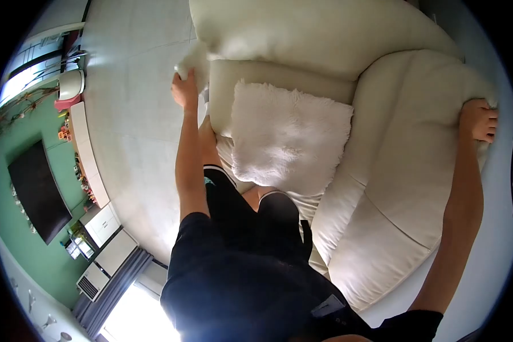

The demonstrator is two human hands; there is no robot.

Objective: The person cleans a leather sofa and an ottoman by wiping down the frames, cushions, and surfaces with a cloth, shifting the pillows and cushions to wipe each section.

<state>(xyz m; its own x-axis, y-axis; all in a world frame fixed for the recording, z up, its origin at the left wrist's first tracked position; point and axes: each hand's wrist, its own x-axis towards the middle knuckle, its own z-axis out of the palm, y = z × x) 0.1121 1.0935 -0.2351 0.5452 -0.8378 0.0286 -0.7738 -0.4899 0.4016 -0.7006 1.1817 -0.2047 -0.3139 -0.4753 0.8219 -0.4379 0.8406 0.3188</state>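
My left hand point(184, 90) is closed at the outer side of the sofa's seat, its fingers curled round a pale, soft-looking edge point(195, 59) that joins or lies against the sofa's arm; blur hides exactly what it is. On the far right, my right hand point(477, 121) grips the top of the cream sofa backrest point(399, 159) with bent fingers. Between my arms, a white fluffy cushion point(290, 134) lies flat on the sofa seat point(219, 102). The cushion touches neither hand.
My legs in black shorts point(233, 211) are at the sofa's front. A large padded sofa arm point(302, 34) rises beyond the cushion. Pale floor tiles point(134, 114) stretch to the left, toward a low white cabinet point(88, 154) and a wall-mounted television point(40, 191).
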